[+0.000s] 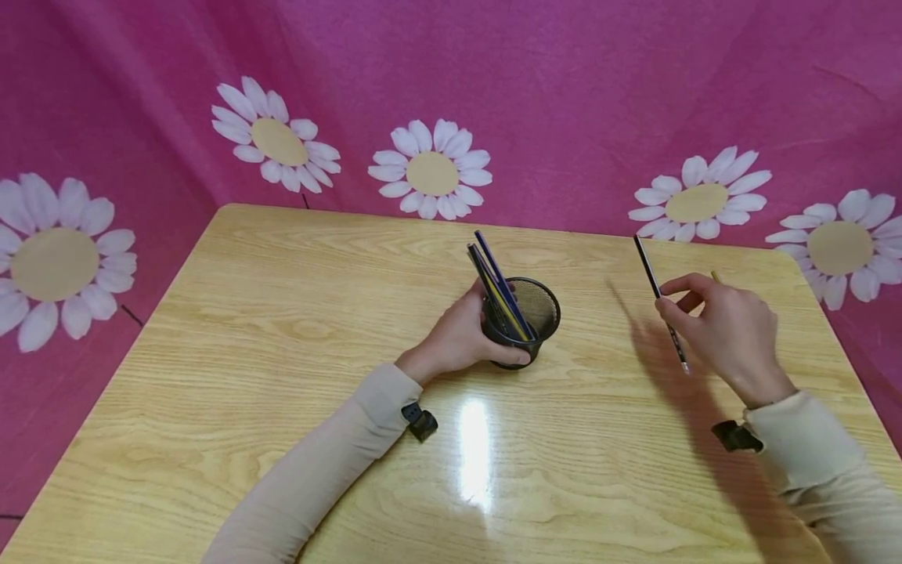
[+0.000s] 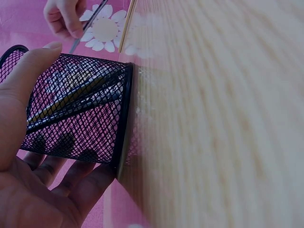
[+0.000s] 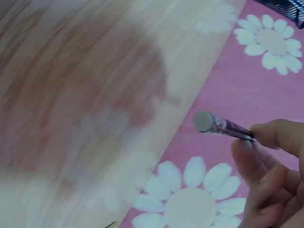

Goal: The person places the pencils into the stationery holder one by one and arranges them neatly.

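Observation:
My left hand (image 1: 454,333) grips a black mesh pencil cup (image 1: 541,307), thumb on the near side and fingers curled round the far side. Several pencils (image 1: 499,286) lean to the left inside the cup, and their dark and yellow shafts show through the mesh in the left wrist view. To the right, my right hand (image 1: 733,333) pinches a dark pencil (image 1: 644,262) between thumb and fingertips, above the table. Its pale eraser (image 3: 204,121) points toward the camera in the right wrist view.
Another pencil (image 2: 127,26), yellowish, lies on the tabletop beyond the cup; the right hand mostly hides it in the head view. The light wooden table (image 1: 282,282) meets a pink cloth (image 1: 550,102) with large daisies along its back and sides.

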A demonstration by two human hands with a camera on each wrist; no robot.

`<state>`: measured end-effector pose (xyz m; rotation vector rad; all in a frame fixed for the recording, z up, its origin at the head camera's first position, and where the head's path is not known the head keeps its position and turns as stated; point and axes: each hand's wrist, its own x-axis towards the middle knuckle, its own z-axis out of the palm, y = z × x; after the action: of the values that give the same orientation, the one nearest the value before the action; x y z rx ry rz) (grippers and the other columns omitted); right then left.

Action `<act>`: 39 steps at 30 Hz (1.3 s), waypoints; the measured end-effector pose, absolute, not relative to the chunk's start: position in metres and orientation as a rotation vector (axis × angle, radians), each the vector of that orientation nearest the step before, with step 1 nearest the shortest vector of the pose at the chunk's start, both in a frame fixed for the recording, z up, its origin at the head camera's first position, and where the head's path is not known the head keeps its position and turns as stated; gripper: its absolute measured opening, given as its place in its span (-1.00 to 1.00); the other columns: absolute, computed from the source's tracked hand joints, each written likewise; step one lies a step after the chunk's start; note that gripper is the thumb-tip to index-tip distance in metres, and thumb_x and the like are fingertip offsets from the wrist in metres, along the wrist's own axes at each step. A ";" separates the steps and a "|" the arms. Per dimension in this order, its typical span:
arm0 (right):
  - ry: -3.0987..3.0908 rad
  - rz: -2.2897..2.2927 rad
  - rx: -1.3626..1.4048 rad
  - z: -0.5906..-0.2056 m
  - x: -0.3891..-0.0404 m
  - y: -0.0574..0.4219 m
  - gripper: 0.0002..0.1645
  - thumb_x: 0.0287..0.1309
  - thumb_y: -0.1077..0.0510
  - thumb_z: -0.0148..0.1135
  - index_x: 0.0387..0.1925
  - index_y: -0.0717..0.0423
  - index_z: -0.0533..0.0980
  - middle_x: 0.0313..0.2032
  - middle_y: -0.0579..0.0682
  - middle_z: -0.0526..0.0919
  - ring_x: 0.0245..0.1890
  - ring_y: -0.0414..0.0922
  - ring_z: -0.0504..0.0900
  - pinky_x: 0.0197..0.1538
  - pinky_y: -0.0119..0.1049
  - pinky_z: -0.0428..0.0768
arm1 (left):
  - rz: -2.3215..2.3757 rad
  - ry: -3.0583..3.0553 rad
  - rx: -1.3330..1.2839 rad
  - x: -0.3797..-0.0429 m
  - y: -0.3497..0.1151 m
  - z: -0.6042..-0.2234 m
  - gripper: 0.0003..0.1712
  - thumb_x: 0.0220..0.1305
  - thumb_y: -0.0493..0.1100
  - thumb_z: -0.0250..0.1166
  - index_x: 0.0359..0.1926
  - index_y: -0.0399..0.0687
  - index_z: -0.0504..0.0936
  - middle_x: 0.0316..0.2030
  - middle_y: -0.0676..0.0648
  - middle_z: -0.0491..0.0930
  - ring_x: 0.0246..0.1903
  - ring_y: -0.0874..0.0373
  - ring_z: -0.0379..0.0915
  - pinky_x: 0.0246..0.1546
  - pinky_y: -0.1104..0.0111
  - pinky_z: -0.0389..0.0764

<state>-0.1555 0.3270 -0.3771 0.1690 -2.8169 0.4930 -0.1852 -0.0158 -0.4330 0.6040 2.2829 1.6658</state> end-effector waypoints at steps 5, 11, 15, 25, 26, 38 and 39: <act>-2.736 0.514 0.226 -0.371 -0.155 0.314 -0.75 0.22 0.01 0.41 -0.12 0.01 0.71 -0.47 -0.02 0.74 -0.69 -0.40 0.36 -0.55 -0.23 0.27 | 1.658 2.294 0.604 -0.185 -0.016 -0.433 0.24 -0.22 -0.12 0.77 0.47 -0.06 0.26 0.38 -0.09 0.45 0.12 0.13 0.58 0.30 0.28 0.46; -2.671 0.564 0.281 -0.363 -0.153 0.295 -0.78 0.19 0.05 0.44 -0.14 0.00 0.72 -0.49 -0.04 0.74 -0.69 -0.37 0.37 -0.56 -0.26 0.27 | 1.670 2.277 0.589 -0.184 -0.017 -0.433 0.23 -0.22 -0.13 0.77 0.47 -0.08 0.27 0.34 -0.09 0.48 0.08 0.13 0.60 0.28 0.27 0.48; -2.630 0.594 0.311 -0.357 -0.153 0.286 -0.79 0.18 0.05 0.46 -0.15 -0.02 0.73 -0.50 -0.08 0.75 -0.68 -0.38 0.38 -0.56 -0.31 0.26 | 1.669 2.272 0.587 -0.184 -0.017 -0.433 0.24 -0.21 -0.14 0.77 0.48 -0.07 0.26 0.35 -0.08 0.48 0.08 0.13 0.60 0.28 0.27 0.48; -2.520 0.732 0.361 -0.344 -0.154 0.264 -0.81 0.14 0.11 0.49 -0.17 -0.02 0.74 -0.52 -0.09 0.74 -0.64 -0.49 0.35 -0.50 -0.50 0.24 | 1.663 2.277 0.592 -0.184 -0.017 -0.433 0.22 -0.19 -0.12 0.76 0.48 -0.06 0.25 0.37 -0.08 0.47 0.11 0.15 0.58 0.30 0.28 0.46; -2.509 0.748 0.363 -0.342 -0.154 0.261 -0.81 0.14 0.12 0.49 -0.17 -0.02 0.74 -0.52 -0.09 0.74 -0.64 -0.48 0.36 -0.51 -0.50 0.24 | 1.663 2.276 0.592 -0.184 -0.017 -0.433 0.22 -0.19 -0.13 0.76 0.47 -0.05 0.25 0.38 -0.07 0.46 0.11 0.15 0.58 0.30 0.28 0.46; -2.353 0.895 0.454 -0.330 -0.158 0.232 -0.81 0.11 0.21 0.52 -0.20 0.05 0.76 -0.55 -0.09 0.72 -0.70 -0.43 0.33 -0.59 -0.55 0.22 | 1.660 2.283 0.589 -0.185 -0.016 -0.433 0.19 -0.19 -0.13 0.76 0.44 -0.03 0.27 0.37 -0.07 0.47 0.08 0.14 0.62 0.29 0.28 0.47; -2.339 0.912 0.462 -0.330 -0.158 0.230 -0.81 0.10 0.22 0.52 -0.20 0.05 0.76 -0.55 -0.09 0.72 -0.70 -0.42 0.33 -0.60 -0.55 0.22 | 1.661 2.283 0.589 -0.185 -0.015 -0.433 0.19 -0.20 -0.13 0.76 0.44 -0.01 0.27 0.36 -0.06 0.48 0.08 0.14 0.62 0.28 0.29 0.47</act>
<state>-0.1582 0.2301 -0.3299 0.4618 -2.3389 0.9120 -0.1851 -0.0155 -0.4328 0.5887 2.2830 1.6606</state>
